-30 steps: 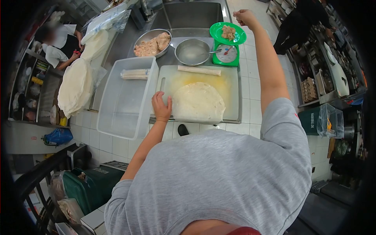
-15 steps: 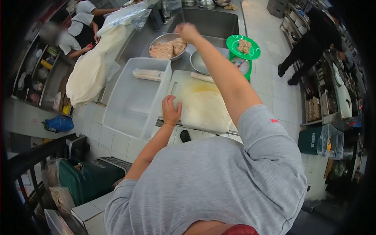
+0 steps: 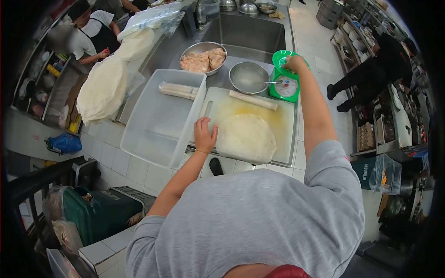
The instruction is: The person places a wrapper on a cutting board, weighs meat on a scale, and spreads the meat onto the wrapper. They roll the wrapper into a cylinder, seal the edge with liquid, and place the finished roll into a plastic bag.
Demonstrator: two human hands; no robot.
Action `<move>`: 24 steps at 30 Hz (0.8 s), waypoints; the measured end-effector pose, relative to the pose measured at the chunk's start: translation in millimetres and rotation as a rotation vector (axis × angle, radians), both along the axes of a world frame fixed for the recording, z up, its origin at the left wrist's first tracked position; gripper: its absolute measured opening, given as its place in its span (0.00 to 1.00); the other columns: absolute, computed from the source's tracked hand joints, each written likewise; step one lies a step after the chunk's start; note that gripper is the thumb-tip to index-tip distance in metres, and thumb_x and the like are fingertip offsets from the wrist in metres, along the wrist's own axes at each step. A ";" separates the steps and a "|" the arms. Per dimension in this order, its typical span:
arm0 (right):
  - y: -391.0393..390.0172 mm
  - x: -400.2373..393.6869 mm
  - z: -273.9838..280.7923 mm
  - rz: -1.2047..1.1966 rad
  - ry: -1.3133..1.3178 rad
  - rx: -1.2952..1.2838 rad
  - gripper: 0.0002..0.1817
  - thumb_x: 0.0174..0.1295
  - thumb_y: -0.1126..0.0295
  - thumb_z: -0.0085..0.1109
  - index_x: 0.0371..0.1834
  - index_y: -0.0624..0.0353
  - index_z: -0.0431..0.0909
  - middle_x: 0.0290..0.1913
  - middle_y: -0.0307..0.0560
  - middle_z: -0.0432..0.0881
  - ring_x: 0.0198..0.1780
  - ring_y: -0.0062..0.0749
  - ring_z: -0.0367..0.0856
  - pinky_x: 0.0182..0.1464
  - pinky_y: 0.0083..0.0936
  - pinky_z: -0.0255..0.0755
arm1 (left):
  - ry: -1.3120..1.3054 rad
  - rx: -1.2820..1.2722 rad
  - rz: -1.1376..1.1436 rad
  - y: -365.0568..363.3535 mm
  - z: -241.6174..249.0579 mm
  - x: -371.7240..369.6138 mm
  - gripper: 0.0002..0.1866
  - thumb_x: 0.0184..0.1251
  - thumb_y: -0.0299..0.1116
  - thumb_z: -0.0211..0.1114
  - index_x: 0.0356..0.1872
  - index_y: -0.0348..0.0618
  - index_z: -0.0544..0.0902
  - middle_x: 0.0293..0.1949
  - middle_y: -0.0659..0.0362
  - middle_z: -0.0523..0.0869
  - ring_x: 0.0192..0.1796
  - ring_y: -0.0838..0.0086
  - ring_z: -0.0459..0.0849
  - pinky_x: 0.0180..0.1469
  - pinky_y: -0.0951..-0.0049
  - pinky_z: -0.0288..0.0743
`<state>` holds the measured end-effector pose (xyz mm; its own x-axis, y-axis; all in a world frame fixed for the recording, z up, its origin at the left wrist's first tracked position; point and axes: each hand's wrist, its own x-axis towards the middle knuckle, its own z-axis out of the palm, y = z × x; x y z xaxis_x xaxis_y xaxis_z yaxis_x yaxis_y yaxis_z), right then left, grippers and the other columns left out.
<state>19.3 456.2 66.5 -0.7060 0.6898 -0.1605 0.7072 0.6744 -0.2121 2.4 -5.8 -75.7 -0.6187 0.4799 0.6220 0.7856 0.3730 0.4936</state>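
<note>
My left hand (image 3: 204, 135) rests at the left edge of a white cutting board (image 3: 287, 125), fingers slightly apart and holding nothing. Beside it a round, thin wrapper sheet (image 3: 245, 138) lies flat on the board. A rolled wrapper (image 3: 253, 100) lies along the board's far side. My right hand (image 3: 295, 64) reaches over a green plate (image 3: 280, 56) on a green kitchen scale (image 3: 288, 88), its fingers curled onto the meat filling there and mostly covering it. Left of the scale stands a metal bowl (image 3: 237, 70) of cloudy liquid with a spoon (image 3: 273, 82) in it.
A bowl of meat filling (image 3: 196, 61) stands beyond the board, near the sink (image 3: 250, 34). A clear plastic tub (image 3: 148, 125) at left holds several rolls (image 3: 178, 90). Stacked wrapper sheets (image 3: 103, 90) lie farther left. Co-workers are at upper left and right.
My right hand has moved from above the bowl of meat filling rightward to the green plate, uncovering the metal bowl and the rolled wrapper. The left hand stays at the board's edge.
</note>
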 end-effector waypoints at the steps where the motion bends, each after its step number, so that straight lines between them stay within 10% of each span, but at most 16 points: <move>1: -0.9 -2.3 -7.1 -0.061 0.112 -0.061 0.26 0.56 0.43 0.61 0.34 0.59 0.83 0.29 0.45 0.85 0.27 0.35 0.83 0.35 0.30 0.76 | 0.003 0.001 -0.001 0.7 -0.2 -0.6 0.18 0.61 0.31 0.65 0.48 0.34 0.72 0.49 0.45 0.75 0.52 0.51 0.73 0.56 0.57 0.68; 8: -70.3 56.8 54.3 0.191 0.660 -0.556 0.15 0.56 0.64 0.67 0.39 0.62 0.76 0.24 0.39 0.79 0.23 0.19 0.75 0.26 0.18 0.71 | 0.062 0.022 -0.002 2.5 -10.3 -7.3 0.17 0.61 0.33 0.65 0.46 0.35 0.73 0.47 0.45 0.75 0.50 0.50 0.73 0.54 0.56 0.68; 11: -163.7 97.5 52.4 0.333 0.669 -0.657 0.18 0.58 0.57 0.65 0.34 0.63 0.78 0.26 0.45 0.81 0.25 0.29 0.79 0.30 0.28 0.73 | 0.011 0.038 -0.036 0.6 -9.2 -5.9 0.17 0.60 0.33 0.66 0.46 0.36 0.73 0.47 0.45 0.76 0.51 0.50 0.73 0.54 0.56 0.68; 15: -253.5 124.0 -63.9 0.607 0.523 -0.191 0.23 0.57 0.60 0.63 0.51 0.67 0.76 0.49 0.55 0.77 0.47 0.43 0.77 0.47 0.35 0.73 | -0.025 0.088 -0.150 3.1 -4.9 -5.1 0.20 0.59 0.34 0.67 0.48 0.36 0.73 0.47 0.48 0.77 0.52 0.54 0.73 0.56 0.58 0.68; 20: -314.8 160.8 -145.2 0.692 0.659 0.250 0.21 0.55 0.68 0.58 0.54 0.63 0.76 0.47 0.53 0.76 0.50 0.46 0.73 0.50 0.37 0.70 | -0.138 -0.119 -0.535 10.0 32.5 26.0 0.34 0.50 0.43 0.75 0.56 0.37 0.72 0.55 0.47 0.74 0.59 0.55 0.72 0.61 0.61 0.67; 24: -290.1 158.0 -144.7 0.528 0.699 -0.333 0.23 0.48 0.71 0.66 0.50 0.63 0.77 0.47 0.49 0.77 0.48 0.48 0.74 0.50 0.36 0.70 | -0.181 -0.346 -0.720 11.8 17.9 19.5 0.46 0.41 0.48 0.79 0.62 0.37 0.70 0.59 0.47 0.71 0.62 0.55 0.70 0.63 0.62 0.66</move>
